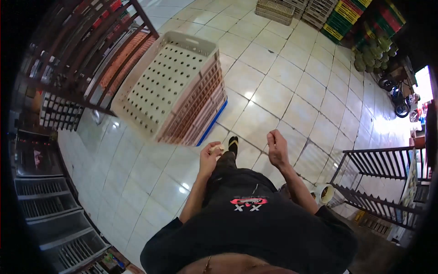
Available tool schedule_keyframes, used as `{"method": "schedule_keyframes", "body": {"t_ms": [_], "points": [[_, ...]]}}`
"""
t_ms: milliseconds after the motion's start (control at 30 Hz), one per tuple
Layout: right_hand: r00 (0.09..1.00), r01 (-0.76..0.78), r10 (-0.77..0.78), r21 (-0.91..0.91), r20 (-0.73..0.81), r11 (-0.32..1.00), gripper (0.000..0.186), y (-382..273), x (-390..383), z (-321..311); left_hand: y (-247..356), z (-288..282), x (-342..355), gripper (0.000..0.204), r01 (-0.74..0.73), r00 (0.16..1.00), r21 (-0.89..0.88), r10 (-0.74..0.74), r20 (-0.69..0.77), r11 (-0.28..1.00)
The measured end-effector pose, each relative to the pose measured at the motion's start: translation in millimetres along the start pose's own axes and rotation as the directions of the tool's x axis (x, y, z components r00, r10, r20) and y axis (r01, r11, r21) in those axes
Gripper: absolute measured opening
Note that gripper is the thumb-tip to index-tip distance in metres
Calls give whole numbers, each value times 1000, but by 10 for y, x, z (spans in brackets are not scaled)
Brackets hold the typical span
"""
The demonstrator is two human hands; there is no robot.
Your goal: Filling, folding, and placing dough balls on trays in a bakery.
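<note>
My left hand (210,157) is closed on a small pale, crumpled piece (218,148) that I cannot identify, held low in front of my left leg. My right hand (277,148) hangs over the floor to the right, fingers curled closed, and I cannot make out whether anything is in it. Just beyond my left hand stands a stack of pale perforated plastic crates (175,73) with a blue layer (212,123) at its bottom. My foot (233,145) in a dark sandal with a yellow strap shows between my hands.
Tiled floor (292,82) surrounds me. Metal racks (54,36) stand at upper left, dark metal trays (54,201) at lower left. Stacked colored crates (342,18), green bunches (372,57) and a wheeled vehicle (401,109) line the back right. A barred rack (374,182) and white bucket (325,193) are at right.
</note>
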State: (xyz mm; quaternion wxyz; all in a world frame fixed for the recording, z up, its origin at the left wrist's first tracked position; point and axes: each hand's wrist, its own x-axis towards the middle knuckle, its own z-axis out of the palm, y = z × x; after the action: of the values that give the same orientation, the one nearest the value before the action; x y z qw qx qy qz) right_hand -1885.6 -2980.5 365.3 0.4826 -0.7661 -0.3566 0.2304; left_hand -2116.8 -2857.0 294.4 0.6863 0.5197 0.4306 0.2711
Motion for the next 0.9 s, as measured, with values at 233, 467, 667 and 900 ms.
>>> {"method": "schedule_keyframes", "body": {"t_ms": [233,467,667,900], "points": [[926,-117,98,-31,-365,993,23,234,1599,-549,1063,666,2532,23,-9,987,15,7,158,1000],[771,-349,397,191,-498,917,16,1082,3287,-720,1802,1864,4952,23,-220,903,153,141,406,963],[850,-179,303,304,-432,936,13,803,6072,-1048,1876,2304,6276,22,-82,987,116,64,149,990],[960,259,-262,-43,-97,965,10,-37,9542,-972,2415,2313,7663,20,-68,996,140,74,-44,988]]}}
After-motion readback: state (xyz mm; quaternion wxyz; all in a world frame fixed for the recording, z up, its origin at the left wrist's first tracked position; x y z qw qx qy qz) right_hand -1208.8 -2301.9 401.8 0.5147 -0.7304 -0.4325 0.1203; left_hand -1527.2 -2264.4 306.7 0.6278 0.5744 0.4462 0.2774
